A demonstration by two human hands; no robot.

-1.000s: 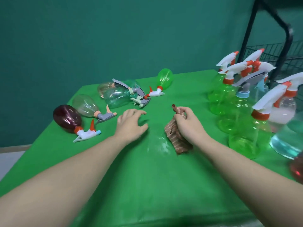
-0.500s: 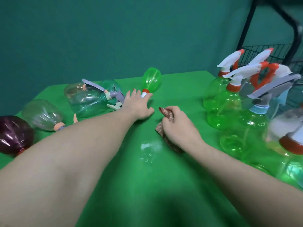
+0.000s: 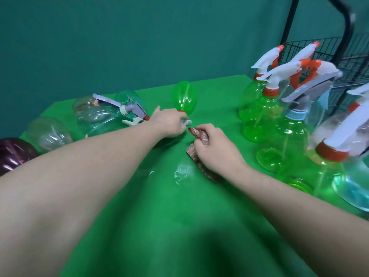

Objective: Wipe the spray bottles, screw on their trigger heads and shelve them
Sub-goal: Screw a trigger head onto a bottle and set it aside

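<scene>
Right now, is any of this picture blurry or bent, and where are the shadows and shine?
Head view: the spray bottles at the right edge are smeared by motion blur, while the cloth in the right hand looks sharp; the wide lens bends the black rack; a dark shadow falls on the near green tablecloth; a wet patch glints beside the cloth.

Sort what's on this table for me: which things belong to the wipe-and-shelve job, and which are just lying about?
In the job:
- left hand on the lying green bottle
- right hand gripping the cloth
- upright green bottles
- wire shelf

Lying about:
- wet smear on the green table cover
</scene>
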